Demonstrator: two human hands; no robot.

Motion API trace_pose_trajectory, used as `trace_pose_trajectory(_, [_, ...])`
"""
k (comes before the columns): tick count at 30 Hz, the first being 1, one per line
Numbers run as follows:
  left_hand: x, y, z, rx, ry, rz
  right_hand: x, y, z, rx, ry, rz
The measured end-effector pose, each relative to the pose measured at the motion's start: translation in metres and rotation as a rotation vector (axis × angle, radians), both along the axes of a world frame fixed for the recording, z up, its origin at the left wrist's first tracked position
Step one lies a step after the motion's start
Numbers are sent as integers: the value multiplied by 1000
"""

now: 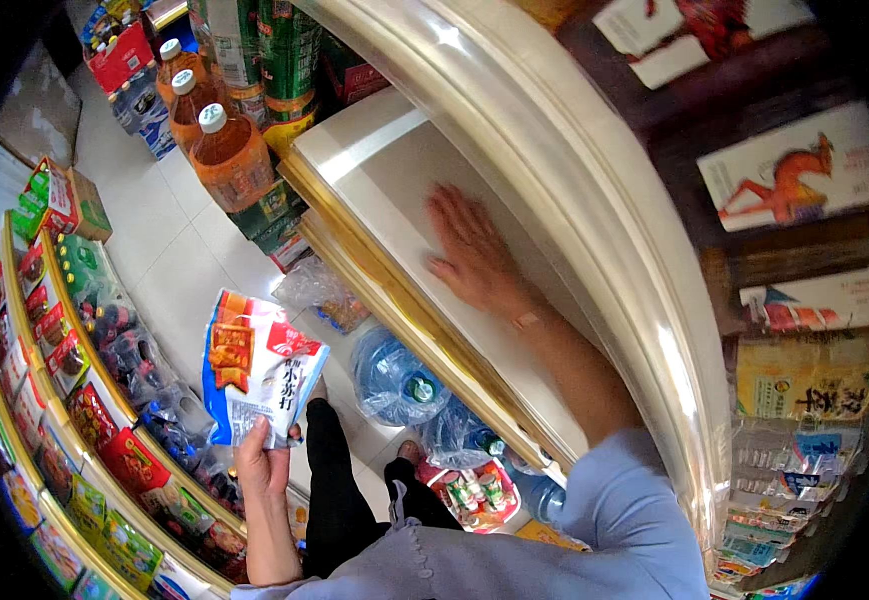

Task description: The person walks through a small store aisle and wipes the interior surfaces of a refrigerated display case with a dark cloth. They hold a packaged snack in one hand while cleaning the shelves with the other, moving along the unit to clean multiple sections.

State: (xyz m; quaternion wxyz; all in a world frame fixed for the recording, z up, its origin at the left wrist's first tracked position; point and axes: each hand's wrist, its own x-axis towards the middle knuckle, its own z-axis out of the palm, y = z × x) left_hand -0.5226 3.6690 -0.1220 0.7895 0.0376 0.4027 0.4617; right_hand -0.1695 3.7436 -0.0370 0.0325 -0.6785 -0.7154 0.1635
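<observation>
My left hand grips the lower edge of a printed plastic pouch, blue, white and red, held upright over the aisle floor. The thumb lies on the front of the pouch. My right hand, blurred, is spread with its fingers apart over the pale shelf board to the right and holds nothing. Whether its palm touches the board, I cannot tell.
Curved shelves of packets line the left. Orange drink bottles stand past the board's gold edge. Below are large blue water bottles and a tub of cans. Hanging bags are at right.
</observation>
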Motion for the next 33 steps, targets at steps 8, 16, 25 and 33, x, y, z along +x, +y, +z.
trace_pose_trajectory(8, [1, 3, 11, -72, -56, -26, 48, -198, 35, -173, -205, -214])
trace_pose_trajectory(16, [-5, -6, -7, -80, 76, 48, 69, -30, -56, 101, -202, -31])
trace_pose_trajectory(25, [-7, 1, -15, -24, 109, -9, 69, 57, -76, 149, -59, -109])
trace_pose_trajectory(33, [-6, 2, -8, -88, 16, -46, 55, -210, 13, -132, -191, -60])
